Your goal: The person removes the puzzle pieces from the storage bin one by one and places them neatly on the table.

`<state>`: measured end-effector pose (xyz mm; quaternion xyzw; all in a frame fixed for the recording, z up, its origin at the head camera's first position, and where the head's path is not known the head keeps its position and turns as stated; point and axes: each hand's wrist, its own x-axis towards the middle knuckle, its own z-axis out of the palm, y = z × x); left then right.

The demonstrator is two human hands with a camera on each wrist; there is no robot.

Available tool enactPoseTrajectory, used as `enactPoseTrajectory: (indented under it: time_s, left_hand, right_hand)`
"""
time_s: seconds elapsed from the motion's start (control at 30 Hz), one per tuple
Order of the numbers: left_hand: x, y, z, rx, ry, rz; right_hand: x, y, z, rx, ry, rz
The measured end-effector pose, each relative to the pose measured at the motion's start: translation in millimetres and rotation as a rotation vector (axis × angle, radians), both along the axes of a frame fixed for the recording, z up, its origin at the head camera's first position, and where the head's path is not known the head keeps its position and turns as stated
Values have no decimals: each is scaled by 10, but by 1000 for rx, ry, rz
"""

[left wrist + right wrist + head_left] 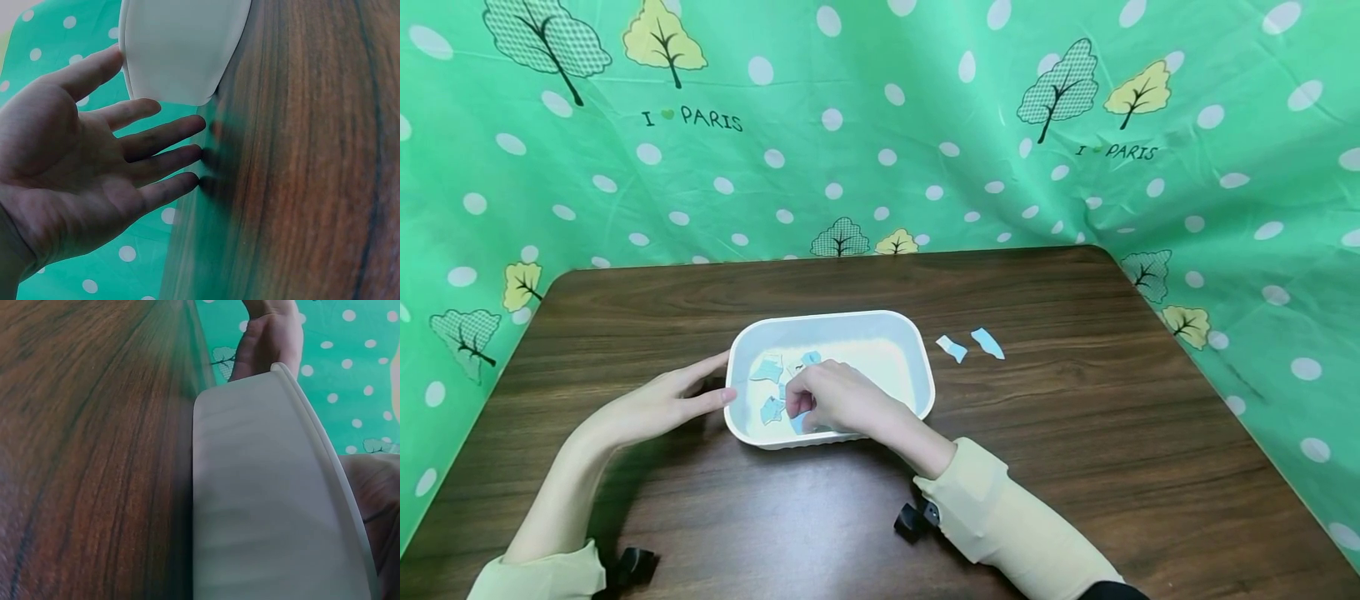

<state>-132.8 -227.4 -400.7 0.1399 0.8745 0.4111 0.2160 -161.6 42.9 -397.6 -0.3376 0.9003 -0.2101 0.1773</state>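
A white plastic basin [891,321] stands on the table with several torn pieces of light blue paper [767,369] lying in its left half. My left hand [658,404] is at the basin's left end, thumb and index fingertip at the rim; in the left wrist view its other fingers [169,134] spread loosely beside the wall. Over the near rim, my right hand [838,398] reaches down into the basin with bent fingers, close over a blue piece [800,422]. I cannot tell whether it pinches one. The right wrist view shows mostly the basin's outer wall [262,487].
Two blue and white scraps [952,348] lie on the dark wood table [1075,400] just right of the basin. A green curtain with white dots [880,125] hangs along the table's far and side edges. Small black devices [912,522] sit at both wrists.
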Motion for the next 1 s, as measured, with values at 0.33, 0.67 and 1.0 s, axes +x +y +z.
enactPoseTrajectory:
  time_s: [0.33,0.67,1.0]
  left_hand:
    - [-2,-2,-4,-8,3,-2]
    - [-1,-9,-12,-11,18,-5]
    - [14,-4,11,-12,4,4]
  right_hand:
    - [-2,27,34,-105,-75,-39]
    - [-18,85,102,-169,-58,-114]
    - [-31,184,134,-244,-114,-183]
